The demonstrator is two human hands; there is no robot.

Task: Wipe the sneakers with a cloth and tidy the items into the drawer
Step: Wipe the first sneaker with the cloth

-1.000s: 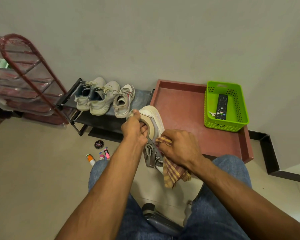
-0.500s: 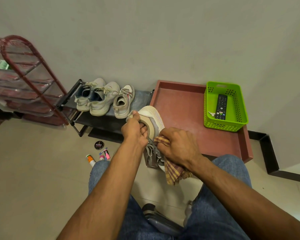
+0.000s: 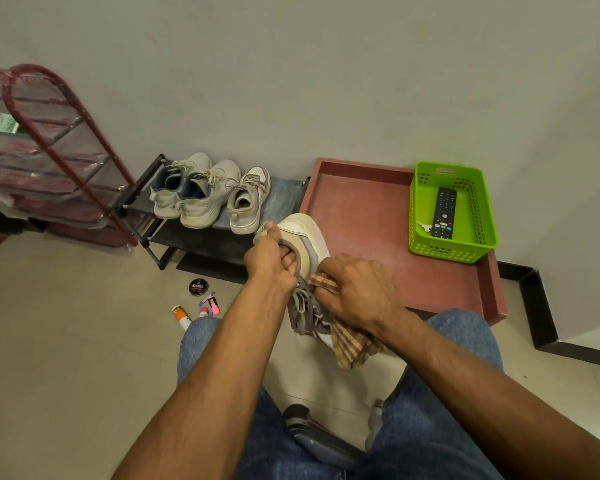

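Left hand (image 3: 271,259) grips sneaker (image 3: 305,237); right hand (image 3: 357,292) clutches cloth (image 3: 350,344). Tin (image 3: 198,287) reads "Cherry".

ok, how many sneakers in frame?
4. Three on the black rack: left, middle, right. The fourth sneaker is gripped by the left hand; the right hand presses the cloth on it.
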